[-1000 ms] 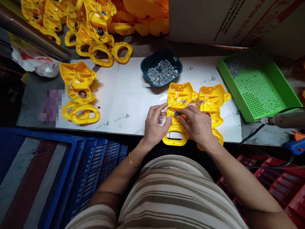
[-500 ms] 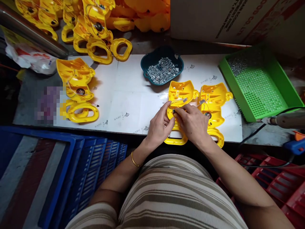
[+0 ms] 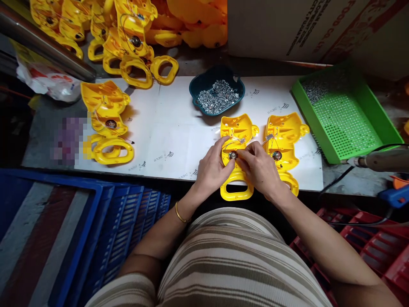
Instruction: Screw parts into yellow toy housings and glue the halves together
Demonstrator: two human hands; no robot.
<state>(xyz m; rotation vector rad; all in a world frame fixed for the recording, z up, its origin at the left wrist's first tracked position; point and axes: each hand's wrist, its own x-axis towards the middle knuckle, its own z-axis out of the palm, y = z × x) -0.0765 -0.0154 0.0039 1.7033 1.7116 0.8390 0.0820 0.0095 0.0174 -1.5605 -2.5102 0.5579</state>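
Observation:
A yellow plastic shell half with a loop handle lies open side up at the table's front edge. Thin wires and a small round metal-centred part, like a speaker, sit inside it. My left hand grips the shell's left edge, thumb below and index finger above the round part. Over the shell's right side, my right hand has its fingers bent and pinched together beside the round part; what is between the fingertips is hidden. A matching yellow shell half lies just to the right, partly behind my right hand.
A dark teal bowl of small screws stands behind the shells. To the right are a green perforated basket and a powered screwdriver. More yellow halves lie left, with a pile behind. A blue crate stands below.
The fingers of my right hand have moved off the round part, which now shows. The shell in my hands sits slightly further left and nearer to me. My left hand stays at its edge.

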